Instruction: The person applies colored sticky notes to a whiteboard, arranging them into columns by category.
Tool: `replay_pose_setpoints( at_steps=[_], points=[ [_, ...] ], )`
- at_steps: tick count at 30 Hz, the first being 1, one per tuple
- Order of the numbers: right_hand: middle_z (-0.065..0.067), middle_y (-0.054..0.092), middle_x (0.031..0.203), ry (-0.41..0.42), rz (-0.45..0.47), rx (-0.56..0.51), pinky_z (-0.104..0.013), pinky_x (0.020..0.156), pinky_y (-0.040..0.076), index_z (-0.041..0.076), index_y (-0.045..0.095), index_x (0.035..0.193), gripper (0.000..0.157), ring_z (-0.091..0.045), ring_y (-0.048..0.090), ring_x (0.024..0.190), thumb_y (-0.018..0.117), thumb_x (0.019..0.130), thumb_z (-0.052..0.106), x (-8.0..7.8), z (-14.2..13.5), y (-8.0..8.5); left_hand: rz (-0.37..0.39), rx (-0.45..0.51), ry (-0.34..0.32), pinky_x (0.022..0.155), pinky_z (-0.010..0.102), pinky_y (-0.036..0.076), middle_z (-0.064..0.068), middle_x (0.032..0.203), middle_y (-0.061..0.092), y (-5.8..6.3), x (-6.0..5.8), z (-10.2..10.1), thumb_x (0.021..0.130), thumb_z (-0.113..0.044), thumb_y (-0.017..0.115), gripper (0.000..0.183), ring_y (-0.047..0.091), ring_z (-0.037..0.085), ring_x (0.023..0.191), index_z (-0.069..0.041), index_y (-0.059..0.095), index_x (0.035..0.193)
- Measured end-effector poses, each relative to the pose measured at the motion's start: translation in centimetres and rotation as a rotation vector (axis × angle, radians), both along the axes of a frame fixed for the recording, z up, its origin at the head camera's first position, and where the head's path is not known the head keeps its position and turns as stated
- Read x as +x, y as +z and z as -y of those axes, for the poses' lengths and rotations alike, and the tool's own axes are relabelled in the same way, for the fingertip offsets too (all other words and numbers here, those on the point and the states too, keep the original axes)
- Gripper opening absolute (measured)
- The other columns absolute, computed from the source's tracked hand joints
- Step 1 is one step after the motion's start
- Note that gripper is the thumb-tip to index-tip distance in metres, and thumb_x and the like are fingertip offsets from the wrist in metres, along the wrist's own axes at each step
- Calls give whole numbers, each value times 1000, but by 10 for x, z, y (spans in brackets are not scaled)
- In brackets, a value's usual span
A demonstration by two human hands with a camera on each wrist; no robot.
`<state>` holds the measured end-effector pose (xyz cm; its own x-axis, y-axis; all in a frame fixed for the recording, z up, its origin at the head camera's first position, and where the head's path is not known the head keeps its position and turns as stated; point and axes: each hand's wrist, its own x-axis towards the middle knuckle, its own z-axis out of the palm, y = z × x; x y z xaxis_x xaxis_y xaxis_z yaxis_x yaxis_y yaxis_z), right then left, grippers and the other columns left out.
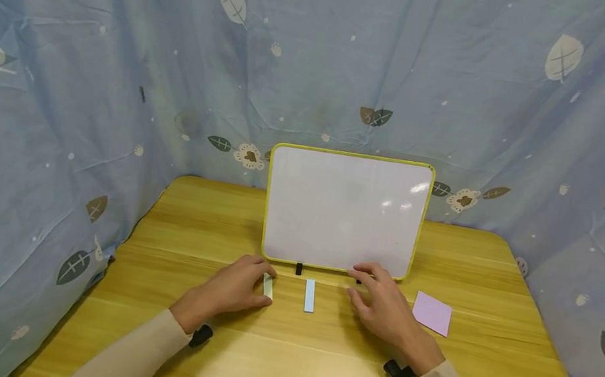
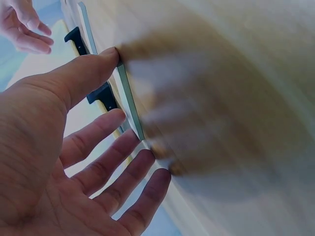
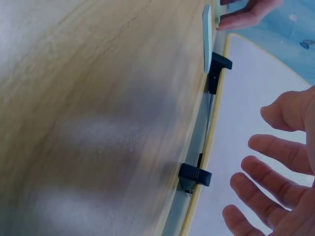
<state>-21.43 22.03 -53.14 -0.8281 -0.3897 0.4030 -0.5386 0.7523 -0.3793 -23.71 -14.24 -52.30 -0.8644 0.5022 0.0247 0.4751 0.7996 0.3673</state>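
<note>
My left hand (image 1: 232, 285) spans a narrow pale green strip (image 1: 268, 286) on the table, the thumb at its near end and fingertips around its far end. In the left wrist view the fingers are nearly straight along the strip (image 2: 127, 93); whether they press it is hard to tell. To its right lies a light blue strip (image 1: 310, 296), untouched. My right hand (image 1: 387, 309) hovers before the lower right of a yellow-framed whiteboard (image 1: 343, 212), fingers spread, holding nothing. Beside that hand lies a square lilac sheet or note pad (image 1: 432, 313).
The whiteboard stands upright on small black feet (image 1: 299, 269) toward the back of the wooden table (image 1: 272, 370). Blue patterned curtains (image 1: 325, 52) hang behind and at both sides. A black wrist camera (image 1: 400, 373) is strapped to the right wrist.
</note>
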Motion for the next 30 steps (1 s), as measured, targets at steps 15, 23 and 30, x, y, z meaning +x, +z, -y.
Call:
replay_pose_setpoints(
  at_steps=[15,23,30],
  points=[
    [-14,74,148,95,-5,28,-56,114,64,4,79,145,38,-35,73,138,83,109,15,-2,19,1,25,2,-95,122,58,60,13,154,73,1,-3,-22,99,-34,97,49,66,41,149,-12,80,139],
    [-12,73,154,149,71,76,-55,116,64,8,77,151,43,-35,72,142,83,110,20,-3,33,2,0,8,-142,121,56,60,11,149,76,2,-3,-32,98,-34,98,49,70,38,143,-12,80,139],
    [-10,73,154,221,84,90,-55,116,63,8,77,150,41,-34,71,143,81,112,21,-6,50,1,-2,0,-148,122,57,59,12,149,76,2,-3,-33,98,-34,97,50,69,38,144,-10,80,139]
  ],
)
